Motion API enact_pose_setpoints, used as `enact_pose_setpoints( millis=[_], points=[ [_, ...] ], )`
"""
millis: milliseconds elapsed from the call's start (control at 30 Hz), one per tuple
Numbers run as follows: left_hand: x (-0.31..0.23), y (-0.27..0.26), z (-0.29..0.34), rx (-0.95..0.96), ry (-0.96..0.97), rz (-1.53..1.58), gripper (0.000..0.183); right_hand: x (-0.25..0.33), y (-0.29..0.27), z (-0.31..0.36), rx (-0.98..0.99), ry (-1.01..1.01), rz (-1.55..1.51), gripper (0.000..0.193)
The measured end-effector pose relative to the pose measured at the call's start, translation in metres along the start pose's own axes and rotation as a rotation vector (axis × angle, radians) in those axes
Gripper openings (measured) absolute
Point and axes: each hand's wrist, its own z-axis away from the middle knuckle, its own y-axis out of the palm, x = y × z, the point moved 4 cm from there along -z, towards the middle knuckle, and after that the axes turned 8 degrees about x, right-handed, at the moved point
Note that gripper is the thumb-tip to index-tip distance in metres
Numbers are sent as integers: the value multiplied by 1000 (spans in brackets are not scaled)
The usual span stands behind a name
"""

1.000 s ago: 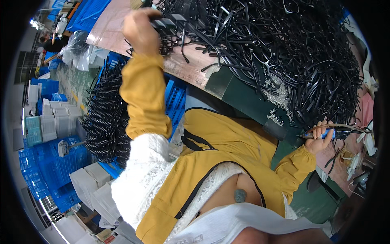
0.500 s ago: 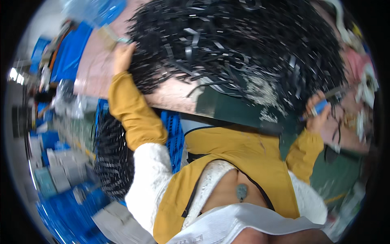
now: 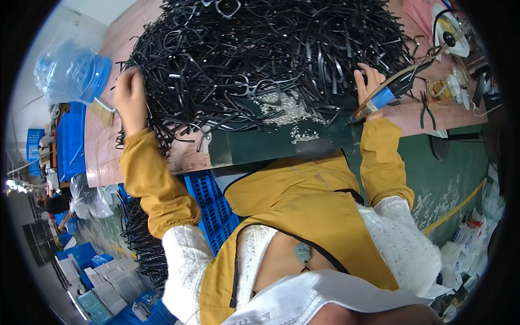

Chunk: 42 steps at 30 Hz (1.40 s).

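1. Glasses frames (image 3: 260, 59) and loose black strips lie in one tangled heap on the pink surface (image 3: 100, 151), the near side reaching a dark green mat (image 3: 230, 145).
2. The left hand (image 3: 130, 103) is at the heap's left edge, its fingers (image 3: 136, 80) curled; whether they pinch a piece, I cannot tell.
3. The right hand (image 3: 369, 89) is beside the heap's near right side, its upper fingers loosely bent and apart. A blue-handled tool (image 3: 382, 98) lies across that hand; I cannot tell whether the other fingers grasp it.
4. The pieces are interlocked, so tugging one could drag its neighbours along and bend or scratch them.
5. A slack hold could let the tool drop; its cord (image 3: 436, 53), running up to the right, could also snag.
6. Pale grains (image 3: 279, 111) lie along the near side, where a brushing sleeve could scatter them among the frames.
7. A brush (image 3: 101, 114) lies near the left hand, so a sideways swing could knock it.
8. Pliers (image 3: 427, 112) lie apart, right of the tool.
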Motion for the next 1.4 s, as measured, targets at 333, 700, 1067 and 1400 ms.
enact_pose_setpoints(
  millis=[333,700,1067,1400],
  points=[
    [-145,283,-79,471,559,-641,25,-34,-19,11,-250,367,-909,29],
    [-169,139,65,180,-115,1012,36,-20,-131,33,-742,368,-1147,17],
    [-225,204,271,56,-246,1185,40,144,-34,105,395,96,-826,8],
    [-198,205,308,190,-131,1160,64,136,-5,116,407,357,-1040,10]
  ],
)
